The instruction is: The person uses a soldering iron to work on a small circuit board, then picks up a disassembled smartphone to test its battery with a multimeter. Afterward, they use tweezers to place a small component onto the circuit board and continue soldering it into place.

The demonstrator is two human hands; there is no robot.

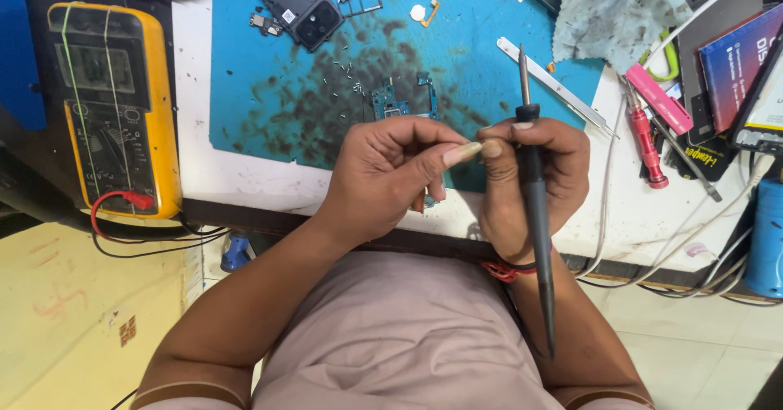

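Note:
My right hand grips a black soldering iron, its metal tip pointing away over the blue mat. My left hand is curled with thumb and fingers pinched, its thumb tip touching my right fingertips; whatever small thing sits between them is hidden. Both hands hover at the near edge of the stained blue work mat. Just beyond my left knuckles lies a small blue circuit board. A dark phone back frame lies at the mat's far side with tiny screws scattered below it.
A yellow multimeter with a red lead sits at the left. Metal tweezers, a grey cloth, a red screwdriver, a pink tool, white cables and boxes crowd the right side.

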